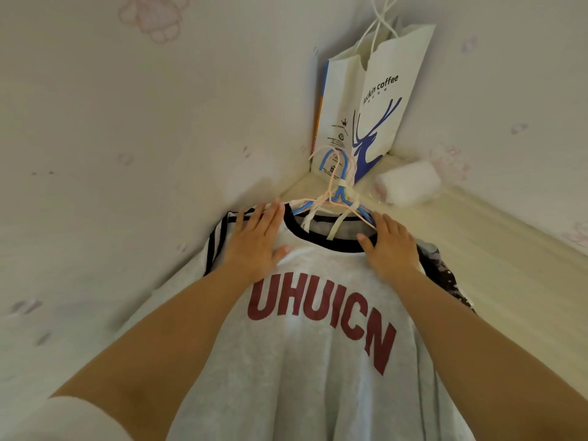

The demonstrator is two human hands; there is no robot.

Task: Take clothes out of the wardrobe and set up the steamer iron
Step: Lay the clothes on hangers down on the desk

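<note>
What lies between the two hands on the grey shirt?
In the head view, between the left hand and the right hand lies the grey shirt's black collar, with the hangers sticking out above it.

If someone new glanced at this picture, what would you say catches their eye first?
The pale grey sweatshirt with dark red letters fills the lower middle, with the left hand and right hand flat on its shoulders. Above it lie tangled blue, pink and white wire hangers, and behind them a white paper coffee bag with a blue deer stands in the corner.
</note>
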